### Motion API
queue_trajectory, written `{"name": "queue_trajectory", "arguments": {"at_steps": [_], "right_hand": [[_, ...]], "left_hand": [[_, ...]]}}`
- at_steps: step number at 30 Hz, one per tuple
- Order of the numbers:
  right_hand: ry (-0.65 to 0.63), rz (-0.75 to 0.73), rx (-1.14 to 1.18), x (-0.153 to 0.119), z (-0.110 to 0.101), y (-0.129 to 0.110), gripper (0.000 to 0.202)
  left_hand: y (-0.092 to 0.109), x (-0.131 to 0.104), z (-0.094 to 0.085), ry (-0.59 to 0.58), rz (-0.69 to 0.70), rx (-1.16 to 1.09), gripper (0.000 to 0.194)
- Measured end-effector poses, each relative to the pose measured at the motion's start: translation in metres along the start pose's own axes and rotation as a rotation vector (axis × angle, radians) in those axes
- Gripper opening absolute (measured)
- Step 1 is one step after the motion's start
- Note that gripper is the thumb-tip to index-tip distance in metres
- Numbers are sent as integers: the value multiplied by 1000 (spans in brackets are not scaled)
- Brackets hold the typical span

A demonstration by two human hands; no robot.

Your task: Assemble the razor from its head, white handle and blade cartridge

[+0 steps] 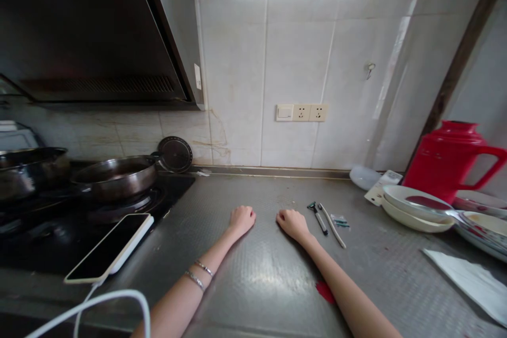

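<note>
My left hand (242,220) rests as a loose fist on the steel counter (261,285), with two bracelets on its wrist. Opposite it, my right hand (292,223) is also curled closed on the counter, and nothing shows in either one. Just right of my right hand lies a razor (319,219) with a dark head and a grey and black handle. Beside the razor is a slim, curved white stick (332,227), its kind unclear. A small clear packet (339,221) with dark green pieces lies next to that. My right forearm partly covers a red patch (325,292).
At left, a phone (109,251) with a white cable lies by the stove (39,243), which holds a pan (119,177) and a pot (34,169). Bowls (415,214), a red thermos jug (443,161) and white paper (469,280) are at right. A range hood (99,31) hangs upper left.
</note>
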State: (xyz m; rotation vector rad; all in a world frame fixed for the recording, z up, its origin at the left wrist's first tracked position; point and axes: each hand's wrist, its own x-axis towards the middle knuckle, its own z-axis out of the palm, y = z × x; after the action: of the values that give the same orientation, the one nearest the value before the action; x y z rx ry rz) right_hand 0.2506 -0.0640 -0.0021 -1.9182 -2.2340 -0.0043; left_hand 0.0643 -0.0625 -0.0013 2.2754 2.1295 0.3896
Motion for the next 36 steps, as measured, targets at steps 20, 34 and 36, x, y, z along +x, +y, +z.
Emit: {"name": "queue_trajectory", "arguments": {"at_steps": [20, 34, 36], "right_hand": [[19, -14, 22, 1, 0, 2, 35], [22, 82, 121, 12, -56, 71, 35], [-61, 90, 108, 7, -60, 87, 33]], "left_hand": [[-2, 0, 2, -1, 24, 7, 32], [-2, 0, 2, -8, 18, 17, 33], [-2, 1, 2, -10, 10, 15, 32]]}}
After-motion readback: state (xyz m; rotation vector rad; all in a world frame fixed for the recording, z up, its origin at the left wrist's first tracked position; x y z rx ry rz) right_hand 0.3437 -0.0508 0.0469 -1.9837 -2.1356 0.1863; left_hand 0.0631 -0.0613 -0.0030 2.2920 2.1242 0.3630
